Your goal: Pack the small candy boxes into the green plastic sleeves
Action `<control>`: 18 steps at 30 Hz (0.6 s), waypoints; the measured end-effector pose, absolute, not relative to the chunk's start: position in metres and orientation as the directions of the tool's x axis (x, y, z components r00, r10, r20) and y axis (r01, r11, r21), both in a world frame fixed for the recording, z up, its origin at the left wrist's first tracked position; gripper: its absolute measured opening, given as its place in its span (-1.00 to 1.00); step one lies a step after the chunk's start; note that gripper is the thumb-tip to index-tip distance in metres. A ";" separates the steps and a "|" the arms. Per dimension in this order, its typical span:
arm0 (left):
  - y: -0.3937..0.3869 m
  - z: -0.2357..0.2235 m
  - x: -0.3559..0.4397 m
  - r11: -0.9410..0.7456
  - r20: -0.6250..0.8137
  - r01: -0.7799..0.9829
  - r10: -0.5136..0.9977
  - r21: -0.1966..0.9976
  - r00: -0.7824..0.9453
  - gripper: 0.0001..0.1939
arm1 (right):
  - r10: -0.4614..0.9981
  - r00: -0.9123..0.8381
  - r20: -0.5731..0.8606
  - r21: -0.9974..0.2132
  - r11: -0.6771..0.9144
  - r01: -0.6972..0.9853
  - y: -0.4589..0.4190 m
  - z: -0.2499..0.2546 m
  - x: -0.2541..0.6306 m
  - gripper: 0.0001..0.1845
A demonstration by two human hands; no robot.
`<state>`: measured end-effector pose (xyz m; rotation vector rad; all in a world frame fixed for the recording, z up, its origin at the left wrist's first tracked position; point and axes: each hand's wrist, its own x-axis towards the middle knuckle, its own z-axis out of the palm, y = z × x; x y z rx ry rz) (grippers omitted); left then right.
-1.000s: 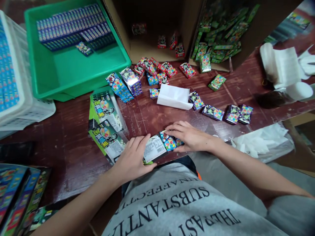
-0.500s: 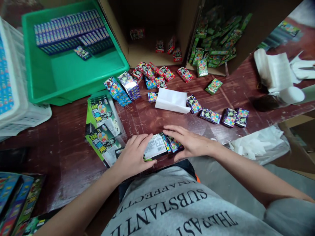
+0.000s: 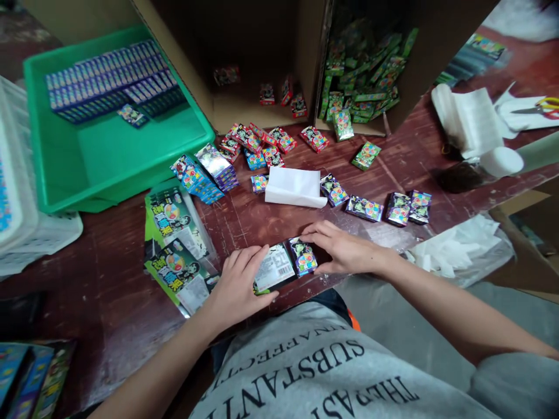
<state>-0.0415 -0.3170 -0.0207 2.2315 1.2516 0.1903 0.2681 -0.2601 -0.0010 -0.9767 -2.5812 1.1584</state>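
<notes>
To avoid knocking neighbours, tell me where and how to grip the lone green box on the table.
Likely best: pinch the green box by its two long edges, coming from above and the near side; it lies flat, touching no other box.

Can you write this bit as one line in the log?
left hand: holding labelled packet | right hand: touching purple box beside packet | nearby: white paper, green tub
</notes>
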 end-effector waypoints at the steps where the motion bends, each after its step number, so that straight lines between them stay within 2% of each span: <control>1: -0.316 -0.022 -0.042 -0.402 -0.145 0.740 0.821 0.540 0.552 -0.13 | 0.628 -0.767 -0.129 -0.697 0.493 0.521 -0.261 0.000 0.268 -0.23; 5: -0.312 -0.026 -0.043 -0.409 -0.130 0.737 0.824 0.539 0.552 -0.10 | 0.682 -0.724 -0.105 -0.674 0.486 0.556 -0.264 0.001 0.269 -0.23; 12: -0.305 -0.024 -0.041 -0.414 -0.112 0.732 0.827 0.541 0.551 -0.06 | 0.858 -0.514 0.018 -0.642 0.404 0.652 -0.276 -0.007 0.267 -0.22; 18: -0.306 -0.022 -0.034 -0.407 -0.129 0.714 0.814 0.570 0.567 -0.07 | 0.726 -0.686 -0.058 -0.719 0.446 0.533 -0.283 -0.004 0.269 -0.20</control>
